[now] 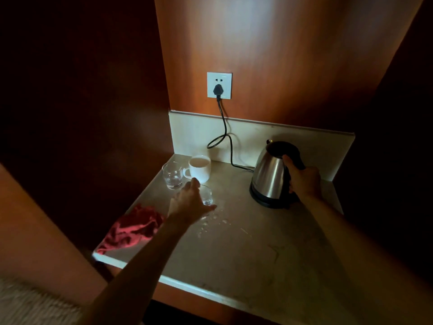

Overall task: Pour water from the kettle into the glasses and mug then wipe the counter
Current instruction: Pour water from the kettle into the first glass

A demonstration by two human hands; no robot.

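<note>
A steel kettle (269,178) with a black lid and handle stands on its base at the right of the beige counter (269,254). My right hand (304,181) grips its handle. A white mug (200,168) holding liquid stands at the back left, with a clear glass (172,175) holding some water to its left. A second clear glass (207,195) stands in front of the mug; my left hand (189,200) holds it from the left, thumb near its base. Water drops (212,222) lie on the counter just in front of that glass.
A crumpled red cloth (132,227) lies at the counter's left edge. A black cord (226,137) runs from the wall socket (219,85) down to the kettle's base. Dark wooden walls close in on the left, back and right.
</note>
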